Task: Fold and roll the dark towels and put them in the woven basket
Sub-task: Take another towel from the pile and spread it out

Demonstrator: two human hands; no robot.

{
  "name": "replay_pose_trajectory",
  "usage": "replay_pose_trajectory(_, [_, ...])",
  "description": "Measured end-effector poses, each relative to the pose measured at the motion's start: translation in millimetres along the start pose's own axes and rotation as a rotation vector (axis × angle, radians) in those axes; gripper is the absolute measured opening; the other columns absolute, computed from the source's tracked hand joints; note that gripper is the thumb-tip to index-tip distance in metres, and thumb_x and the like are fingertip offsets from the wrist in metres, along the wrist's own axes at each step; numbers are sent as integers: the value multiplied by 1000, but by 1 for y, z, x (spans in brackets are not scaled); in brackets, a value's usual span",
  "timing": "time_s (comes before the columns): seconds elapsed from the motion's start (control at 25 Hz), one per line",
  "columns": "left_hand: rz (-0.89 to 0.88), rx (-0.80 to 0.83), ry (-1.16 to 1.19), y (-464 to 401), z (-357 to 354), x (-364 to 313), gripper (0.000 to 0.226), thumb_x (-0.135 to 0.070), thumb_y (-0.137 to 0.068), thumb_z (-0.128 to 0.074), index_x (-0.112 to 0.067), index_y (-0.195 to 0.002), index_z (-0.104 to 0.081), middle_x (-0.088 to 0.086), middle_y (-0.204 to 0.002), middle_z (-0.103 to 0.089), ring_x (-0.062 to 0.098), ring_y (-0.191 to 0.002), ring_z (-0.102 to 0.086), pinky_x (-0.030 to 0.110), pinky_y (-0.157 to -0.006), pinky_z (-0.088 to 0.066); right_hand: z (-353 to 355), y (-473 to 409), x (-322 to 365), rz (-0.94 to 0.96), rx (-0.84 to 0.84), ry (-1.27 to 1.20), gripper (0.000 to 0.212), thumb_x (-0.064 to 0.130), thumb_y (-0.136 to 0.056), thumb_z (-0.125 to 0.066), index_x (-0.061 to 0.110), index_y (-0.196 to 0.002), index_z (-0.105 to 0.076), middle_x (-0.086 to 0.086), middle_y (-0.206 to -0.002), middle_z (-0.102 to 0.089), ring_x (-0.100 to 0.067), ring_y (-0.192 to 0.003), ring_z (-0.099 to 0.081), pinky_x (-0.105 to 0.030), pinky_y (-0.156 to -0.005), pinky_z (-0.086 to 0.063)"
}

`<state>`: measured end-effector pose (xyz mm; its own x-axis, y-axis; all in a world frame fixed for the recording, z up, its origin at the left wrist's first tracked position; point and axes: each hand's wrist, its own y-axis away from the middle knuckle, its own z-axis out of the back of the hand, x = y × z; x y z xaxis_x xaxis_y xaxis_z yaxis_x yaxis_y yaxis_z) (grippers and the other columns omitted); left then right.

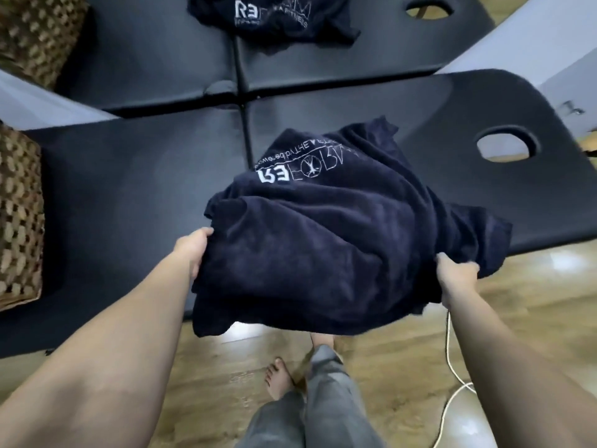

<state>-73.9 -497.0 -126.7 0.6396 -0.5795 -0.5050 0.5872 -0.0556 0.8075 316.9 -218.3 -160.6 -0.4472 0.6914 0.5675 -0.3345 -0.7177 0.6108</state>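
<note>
A dark navy towel (339, 240) with white lettering hangs bunched and loose over the front edge of the near black padded table (135, 189). My left hand (193, 250) grips its left edge. My right hand (455, 279) grips its right edge, with part of the cloth drooping below the table toward the floor. A woven basket (19, 221) stands on the left end of the same table. What the basket holds is hidden.
A second black padded table (155, 56) lies behind, with another crumpled dark towel (274, 17) and another woven basket (35, 33) on it. Both tables have a face hole at the right end. A white cable (452, 367) runs over the wooden floor by my feet.
</note>
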Motion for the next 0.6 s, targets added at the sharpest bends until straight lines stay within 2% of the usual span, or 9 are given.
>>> replay_pose_trajectory(0.08, [-13,74,-42,3,-12,-5,60,-61,-87,-64,-16,-126,-64,5,-116,-71,26,-91,-68,34,-70,-53,-12,2,15,45,-25,106,83,40,-80,-70,9,-145,-29,-16,-147,-43,-42,-130,-45,-53,-108,-41])
replay_pose_trajectory(0.16, [-81,38,-108,3,-28,-17,74,-74,-83,-60,-17,-130,-61,4,-122,-68,31,-105,-66,44,-87,-56,-23,-4,25,130,-87,290,82,47,-84,-69,10,-147,-31,-19,-152,-37,-43,-136,-36,-55,-112,-33])
replay_pose_trajectory(0.28, [-184,-44,-118,3,-57,-34,86,-78,-77,-63,-14,-134,-61,4,-131,-64,29,-114,-63,43,-102,-51,-33,-10,44,263,-135,502,81,58,-87,-64,11,-147,-36,-18,-151,-38,-44,-138,-33,-56,-112,-26])
replay_pose_trajectory(0.4, [-64,-181,140,-9,-70,-56,104,-71,-68,-78,-12,-147,-45,4,-141,-57,31,-120,-61,46,-103,-50,-42,-30,75,419,-19,520,83,63,-86,-64,16,-148,-38,-12,-149,-46,-39,-139,-37,-55,-114,-26])
replay_pose_trajectory(0.44, [-3,-188,205,-16,-71,-65,100,-66,-68,-80,-13,-146,-47,4,-140,-59,32,-117,-63,50,-100,-52,-45,-36,87,406,29,436,85,63,-85,-66,16,-149,-36,-10,-149,-47,-37,-138,-40,-53,-115,-28])
replay_pose_trajectory(0.52, [115,-91,253,-26,-72,-83,71,-58,-79,-76,-19,-136,-60,4,-130,-66,30,-107,-68,52,-92,-55,-55,-47,104,300,103,186,88,57,-82,-74,16,-149,-35,-3,-143,-50,-28,-132,-48,-48,-114,-35])
replay_pose_trajectory(0.6, [160,26,181,-25,-80,-97,48,-48,-93,-64,-20,-132,-63,6,-119,-70,27,-98,-69,45,-84,-55,-60,-47,120,156,187,24,74,43,-83,-79,12,-142,-47,0,-123,-56,-22,-114,-55,-39,-101,-47])
